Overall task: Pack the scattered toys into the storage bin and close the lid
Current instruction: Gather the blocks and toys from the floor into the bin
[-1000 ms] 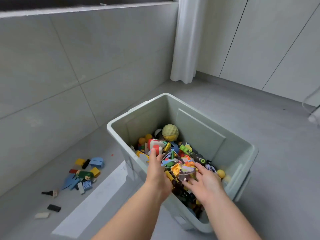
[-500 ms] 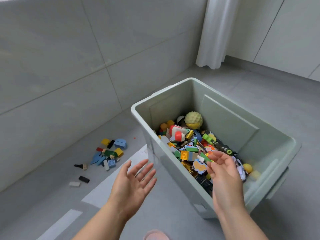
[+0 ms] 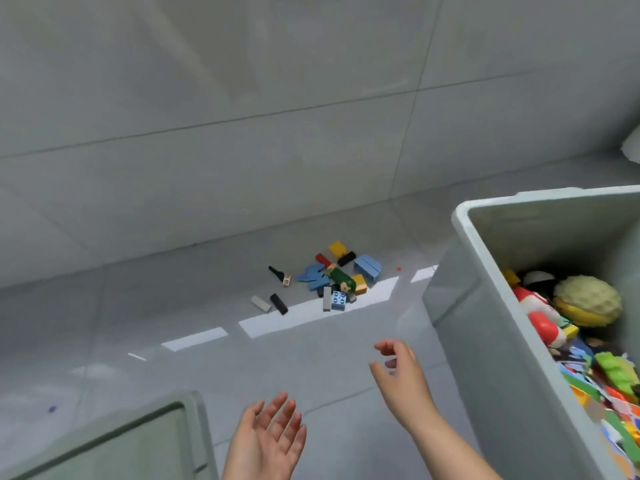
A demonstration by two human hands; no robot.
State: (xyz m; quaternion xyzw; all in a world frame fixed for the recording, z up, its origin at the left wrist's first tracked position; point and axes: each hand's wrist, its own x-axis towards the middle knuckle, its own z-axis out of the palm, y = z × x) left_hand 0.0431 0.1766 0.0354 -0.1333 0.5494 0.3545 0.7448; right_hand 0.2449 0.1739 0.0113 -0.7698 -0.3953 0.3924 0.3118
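A pale green storage bin (image 3: 481, 327) stands at the right, open and filled with colourful toys, among them a yellow knobbly ball (image 3: 587, 299). A small heap of scattered bricks (image 3: 337, 277) lies on the grey floor near the wall, with a light blue studded brick (image 3: 338, 301) and a grey and a black piece (image 3: 270, 303) at its near edge. My left hand (image 3: 268, 441) is palm up, fingers straight, holding nothing. Higher and to the right, beside the bin's wall, my right hand (image 3: 398, 372) hovers with loosely curled fingers, empty. The pale green lid (image 3: 114, 441) lies at the bottom left.
A grey tiled wall runs behind the bricks. Bright strips of light (image 3: 311, 315) cross the floor in front of the heap. A tiny red dot (image 3: 399, 269) lies near the bin's corner.
Both hands left the bin empty and swung left over the floor. The view turned left and down, so the brick heap is now central and the lid has come into view.
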